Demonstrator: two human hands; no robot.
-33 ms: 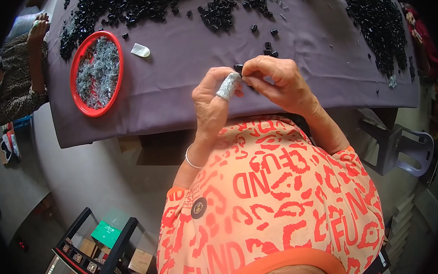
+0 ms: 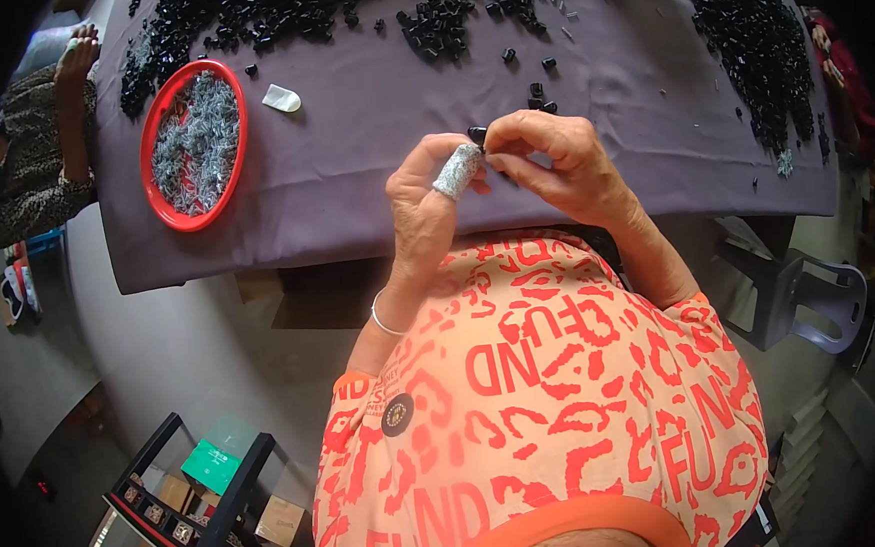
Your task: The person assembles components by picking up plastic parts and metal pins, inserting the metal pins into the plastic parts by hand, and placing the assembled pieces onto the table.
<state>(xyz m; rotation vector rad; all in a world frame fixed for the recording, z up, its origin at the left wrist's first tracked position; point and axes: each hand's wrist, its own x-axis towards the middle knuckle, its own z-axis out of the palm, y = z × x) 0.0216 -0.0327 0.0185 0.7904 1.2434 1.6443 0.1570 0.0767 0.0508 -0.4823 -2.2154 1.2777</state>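
Note:
My left hand (image 2: 421,196) is closed in a pinch on a small black plastic piece (image 2: 476,133), above the near part of the cloth-covered table. A whitish wrap (image 2: 456,172) covers one of its digits. My right hand (image 2: 569,170) meets it from the right, thumb and forefinger pinched together beside the black piece. Whatever lies between those fingertips is too small and hidden to make out. Just beyond the hands sit several loose black pieces (image 2: 541,99). To the left a red oval tray (image 2: 192,223) holds many thin, clear, pin-like pieces (image 2: 199,148).
Heaps of black pieces (image 2: 282,17) spread along the far side, with another heap (image 2: 753,54) at the right. A white fingertip cover (image 2: 282,99) lies by the tray. Other people's hands (image 2: 79,55) show at the left edge. A grey chair (image 2: 825,300) stands at right.

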